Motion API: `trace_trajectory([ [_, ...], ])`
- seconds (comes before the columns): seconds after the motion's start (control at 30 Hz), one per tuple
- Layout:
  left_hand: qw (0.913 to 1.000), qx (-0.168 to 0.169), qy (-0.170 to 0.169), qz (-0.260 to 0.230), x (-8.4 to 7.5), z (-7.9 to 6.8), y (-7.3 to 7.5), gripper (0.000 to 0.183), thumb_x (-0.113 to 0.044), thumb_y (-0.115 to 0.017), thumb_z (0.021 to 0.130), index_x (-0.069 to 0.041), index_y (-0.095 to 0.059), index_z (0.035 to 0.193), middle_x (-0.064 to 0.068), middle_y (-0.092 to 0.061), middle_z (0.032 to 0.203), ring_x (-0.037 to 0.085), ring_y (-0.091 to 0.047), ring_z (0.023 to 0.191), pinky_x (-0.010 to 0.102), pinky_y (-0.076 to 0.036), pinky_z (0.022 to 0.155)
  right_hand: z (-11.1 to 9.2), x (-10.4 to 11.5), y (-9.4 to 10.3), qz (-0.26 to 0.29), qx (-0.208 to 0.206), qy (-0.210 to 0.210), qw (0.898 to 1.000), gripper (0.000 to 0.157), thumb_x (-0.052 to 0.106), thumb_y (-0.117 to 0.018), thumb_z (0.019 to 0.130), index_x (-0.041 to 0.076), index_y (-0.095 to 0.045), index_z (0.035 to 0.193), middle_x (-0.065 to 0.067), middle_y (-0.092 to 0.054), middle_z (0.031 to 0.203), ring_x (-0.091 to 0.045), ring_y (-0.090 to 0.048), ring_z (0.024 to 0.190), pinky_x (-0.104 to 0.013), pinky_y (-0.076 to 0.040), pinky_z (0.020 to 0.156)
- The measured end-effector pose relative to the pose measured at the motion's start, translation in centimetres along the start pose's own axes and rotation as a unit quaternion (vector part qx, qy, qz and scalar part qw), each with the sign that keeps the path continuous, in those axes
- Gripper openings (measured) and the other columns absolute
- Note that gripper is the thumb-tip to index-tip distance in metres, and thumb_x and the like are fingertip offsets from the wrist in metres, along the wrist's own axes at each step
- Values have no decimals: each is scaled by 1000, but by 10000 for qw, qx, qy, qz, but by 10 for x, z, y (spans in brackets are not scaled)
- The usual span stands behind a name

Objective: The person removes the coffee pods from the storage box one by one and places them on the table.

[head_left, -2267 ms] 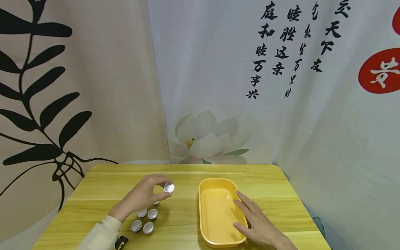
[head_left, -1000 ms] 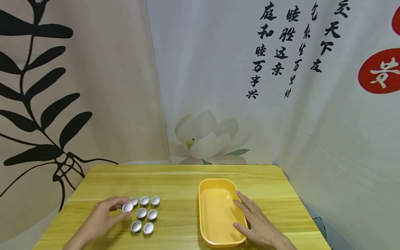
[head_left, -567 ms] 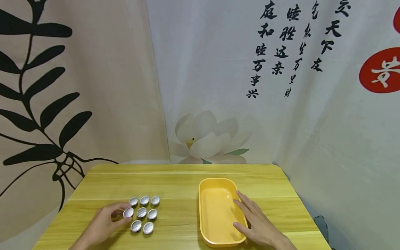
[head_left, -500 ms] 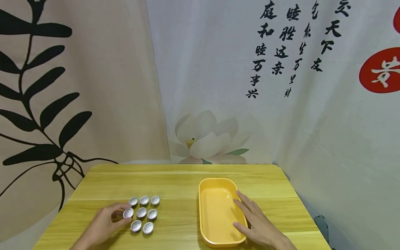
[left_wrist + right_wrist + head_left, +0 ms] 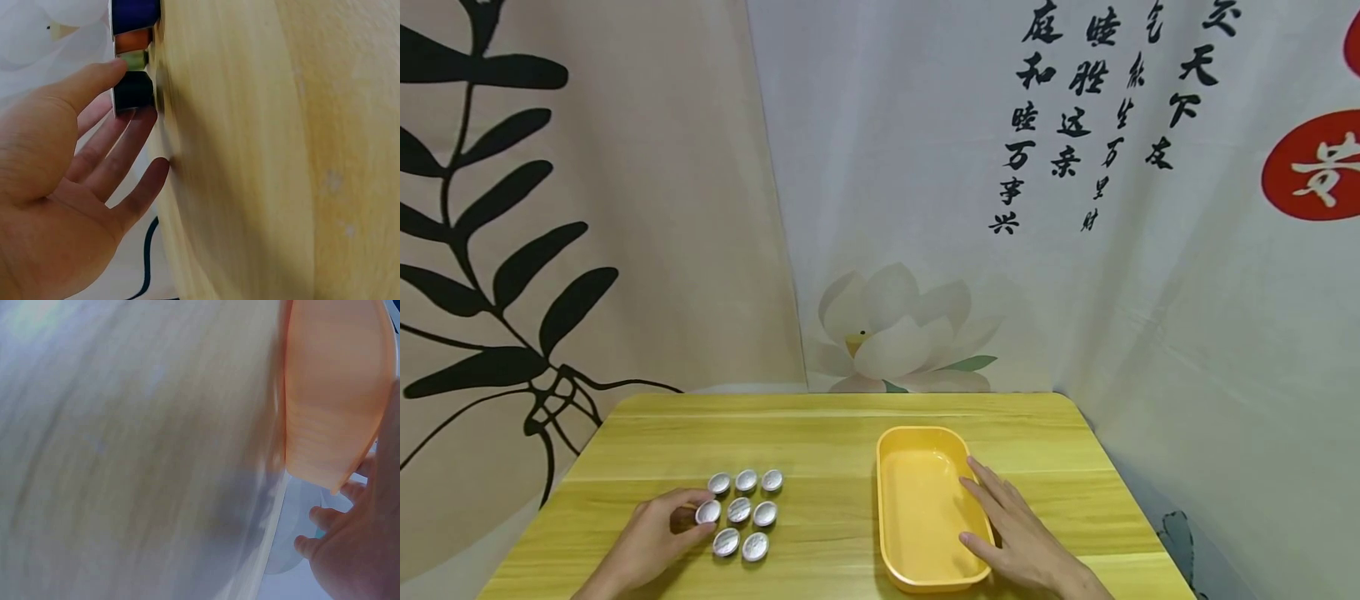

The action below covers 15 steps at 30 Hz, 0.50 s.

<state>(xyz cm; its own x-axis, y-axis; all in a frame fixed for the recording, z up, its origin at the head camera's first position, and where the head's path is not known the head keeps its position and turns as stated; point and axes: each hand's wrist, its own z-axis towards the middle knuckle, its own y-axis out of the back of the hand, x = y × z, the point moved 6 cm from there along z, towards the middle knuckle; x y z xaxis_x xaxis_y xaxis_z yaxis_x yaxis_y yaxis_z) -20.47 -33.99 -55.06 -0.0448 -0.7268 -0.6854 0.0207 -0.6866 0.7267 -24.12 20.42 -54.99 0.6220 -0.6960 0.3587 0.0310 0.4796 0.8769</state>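
Note:
In the head view my left hand (image 5: 651, 533) pinches a coffee capsule (image 5: 708, 512) between thumb and fingers, its silver foil lid facing up. The left wrist view shows this capsule's body as dark green (image 5: 133, 91), standing at the tabletop. Beside it are other foil-topped capsules (image 5: 740, 510), so that the group forms rows of three. From the side, light green, orange and purple (image 5: 135, 14) bodies show past the held one. My right hand (image 5: 1022, 546) rests with extended fingers along the right rim of a yellow plastic tray (image 5: 883, 500), which holds nothing.
A wood-grain table (image 5: 827, 467) carries everything, with bare surface between the capsules and the tray. Behind it hang cloth backdrops printed with a dark plant (image 5: 497, 367), a pale lotus and black characters.
My left hand has brought the capsule from above the far right of the group, leftward and down to the left end of the middle row. My right hand has stayed at the tray.

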Motion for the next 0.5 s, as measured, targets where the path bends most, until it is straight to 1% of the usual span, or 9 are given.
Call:
trace_trajectory([
  [0.1,10000,4,54,-7,2,1,-1,42,-18,-95,92,-8,-80,131,11,-83,127,3,-79,93,19,-64,79,0,0,0,-34,14,-3,10000,71,44,-75,109,12,-53,168,-13,-36,185,-41,-46,164,-75,-48,118],
  [0.3,10000,7,68,21,3,1,-2,43,-17,-94,92,-8,-80,132,11,-83,127,2,-79,91,20,-63,78,0,-1,0,-32,89,-65,9999,70,48,-72,110,16,-52,169,-10,-34,186,-40,-44,165,-75,-47,119],
  [0.5,9999,30,140,8,5,2,-3,43,-18,-94,93,-9,-80,132,11,-83,128,5,-80,94,20,-64,80,0,-1,0,-95,70,-52,9999,69,49,-72,110,17,-52,169,-9,-34,186,-40,-45,165,-74,-48,120],
])
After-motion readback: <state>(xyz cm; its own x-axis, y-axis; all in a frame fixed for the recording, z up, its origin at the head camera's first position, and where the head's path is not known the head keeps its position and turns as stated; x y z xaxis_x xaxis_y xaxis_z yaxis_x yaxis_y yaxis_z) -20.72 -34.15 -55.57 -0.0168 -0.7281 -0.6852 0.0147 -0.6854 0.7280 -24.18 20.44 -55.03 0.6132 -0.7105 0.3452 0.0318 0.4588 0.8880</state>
